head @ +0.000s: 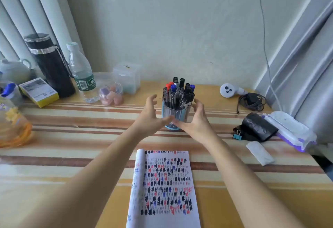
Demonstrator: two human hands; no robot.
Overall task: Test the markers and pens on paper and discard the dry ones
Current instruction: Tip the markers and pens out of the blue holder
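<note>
A clear pen cup [175, 115] with a blue base stands mid-table, packed with several pens and markers [178, 90] with black, blue and red caps. My left hand [150, 117] hovers at its left side and my right hand [195, 119] at its right, fingers spread and lightly curved, thumbs near the cup's lower front. Neither hand plainly grips it. A notebook page [167, 188] covered in black, red and blue test marks lies in front of me.
On the left stand a black flask [49, 65], a water bottle [82, 72], a yellow box [38, 91] and a jar of pink cubes [110, 93]. On the right lie a white device [228, 90], a black cable [251, 101], black bags [257, 127] and wipes [290, 130].
</note>
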